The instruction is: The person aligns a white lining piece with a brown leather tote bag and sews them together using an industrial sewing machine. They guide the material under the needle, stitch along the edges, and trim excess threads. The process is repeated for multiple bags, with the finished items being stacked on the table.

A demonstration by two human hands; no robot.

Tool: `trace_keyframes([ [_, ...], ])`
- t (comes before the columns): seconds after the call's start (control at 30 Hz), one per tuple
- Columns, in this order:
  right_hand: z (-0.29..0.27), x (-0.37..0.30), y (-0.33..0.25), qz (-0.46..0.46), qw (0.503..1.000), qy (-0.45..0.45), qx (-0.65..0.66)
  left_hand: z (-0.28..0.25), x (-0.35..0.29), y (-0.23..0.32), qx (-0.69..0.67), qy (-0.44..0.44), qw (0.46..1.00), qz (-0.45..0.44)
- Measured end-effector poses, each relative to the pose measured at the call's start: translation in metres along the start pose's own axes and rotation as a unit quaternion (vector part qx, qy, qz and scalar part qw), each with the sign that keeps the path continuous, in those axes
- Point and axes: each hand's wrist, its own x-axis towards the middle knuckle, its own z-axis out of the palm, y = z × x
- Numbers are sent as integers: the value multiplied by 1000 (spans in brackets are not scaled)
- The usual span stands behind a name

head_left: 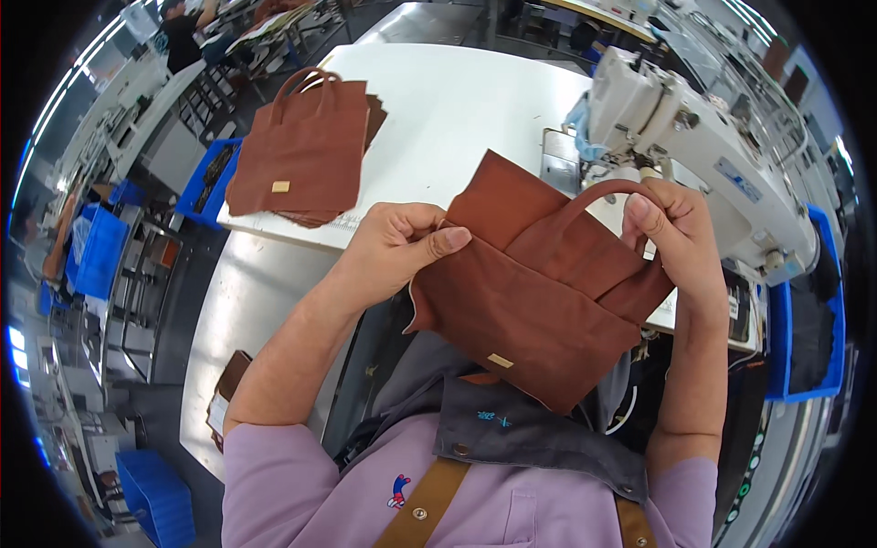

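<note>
Between my hands, tilted above my lap, hangs a brown leather handbag panel (521, 306) with a small gold plate near its lower edge. My left hand (402, 242) pinches its upper left edge, thumb on top. Around the panel's curved handle and right corner, the fingers of my right hand (671, 224) are closed. A flat reddish-brown leather piece (507, 196) sticks up behind the panel's top edge. A stack of similar brown handbag panels (306, 146) with handles lies on the white table, beyond my left hand.
A white sewing machine (703, 155) stands to the right on the white table (457, 100). Blue bins (781, 338) sit at the right edge and at the left (206, 178). A dark brown piece (228, 388) lies by my left elbow. Another person (183, 36) sits far left.
</note>
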Motion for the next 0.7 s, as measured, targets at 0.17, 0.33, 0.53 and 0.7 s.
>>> trace_keyframes([
  [0.17, 19, 16, -1, 10, 995, -38, -94, -11, 0, -1, -34, 122, 990, 63],
  [0.33, 75, 53, -11, -58, 971, -112, -201, 13, 1, 31, 194, 191, 929, 251],
  [0.53, 91, 69, -18, -74, 958, -190, -204, -11, 6, 24, 140, 53, 988, 49],
  [0.7, 64, 57, 30, -61, 973, -219, -46, -57, -8, 7, 29, 145, 987, 59],
])
